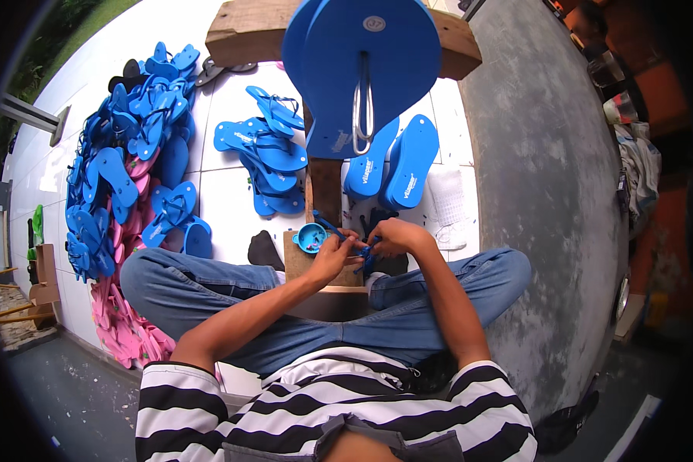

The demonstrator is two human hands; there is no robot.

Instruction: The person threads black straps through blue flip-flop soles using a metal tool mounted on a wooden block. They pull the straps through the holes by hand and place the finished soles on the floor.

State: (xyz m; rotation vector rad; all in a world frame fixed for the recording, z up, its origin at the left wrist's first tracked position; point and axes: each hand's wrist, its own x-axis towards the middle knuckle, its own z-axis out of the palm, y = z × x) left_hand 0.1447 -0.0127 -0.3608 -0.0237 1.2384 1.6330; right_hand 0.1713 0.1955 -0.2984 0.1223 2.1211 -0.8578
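While pinched between both sets of fingers just below the middle of the frame, a blue sandal strap (pixel 364 250) sat above the lap, over a wooden block (pixel 296 258). Held from the left by the left hand (pixel 333 256), fingers pressed together on the strap; gripped from the right by the right hand (pixel 393 235), fingers curled shut on the same strap. Just left of the hands, on the block, a small blue cup (pixel 310 238). Directly above, on a wooden post (pixel 325 185), a blue sandal sole (pixel 369 69) pierced by a metal hook (pixel 363 108). Leaning to the right of the post, two more blue soles (pixel 396 165). Further left, on white tiles (pixel 223 200), a cluster of finished blue sandals (pixel 266 150). At the far left, a large heap of blue and pink sandals (pixel 123 200). Along the right, a grey concrete wall (pixel 547 169).
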